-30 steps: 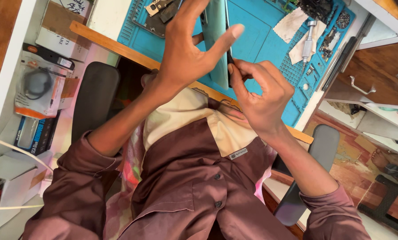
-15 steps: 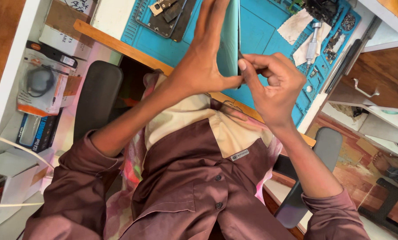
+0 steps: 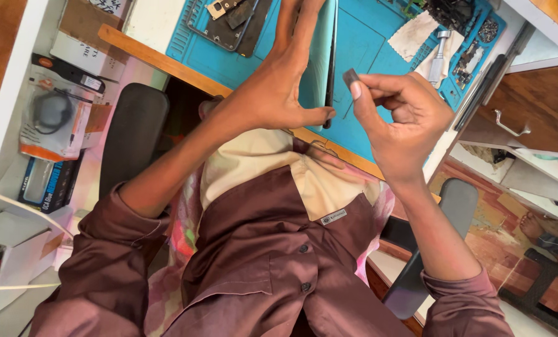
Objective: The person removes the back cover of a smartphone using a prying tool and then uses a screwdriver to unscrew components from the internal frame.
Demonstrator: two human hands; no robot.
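Teal mat (image 3: 366,56): a large blue-green work mat covers the tabletop (image 3: 166,62), which has a wooden edge running across the view.
Maroon shirt (image 3: 260,262): the person wears it open over a cream undershirt; both sleeves come to the wrists.
Chair (image 3: 132,137): dark armrests show on both sides of the body, one under each arm.
Shelf at the side (image 3: 17,93): white, with a packed cable in a clear bag (image 3: 51,118) and some boxes beside it.
Left hand (image 3: 279,93): it is raised over the mat and holds a thin flat panel; the palm lies against the pale green face, the thumb presses at the lower corner, the long fingers (image 3: 288,25) reach up along it and are clamped on the panel.
Thin flat panel (image 3: 329,62): seen almost edge-on, upright, with a dark edge toward the right hand; it is above the mat, between the two hands.
Right hand (image 3: 397,118): just beside the panel but not touching it; the thumb and the first fingers are pinched together on a small dark piece.
Small dark piece (image 3: 350,77): grey-black, held at the fingertips, near the dark edge of the panel; what kind of part it is I cannot tell.
Metal frame (image 3: 219,22): it lies flat at the far side of the mat, with small parts on it.
White cloth (image 3: 419,34): on the mat to the right, next to a small metal tool (image 3: 440,53) and a heap of dark parts (image 3: 450,12).
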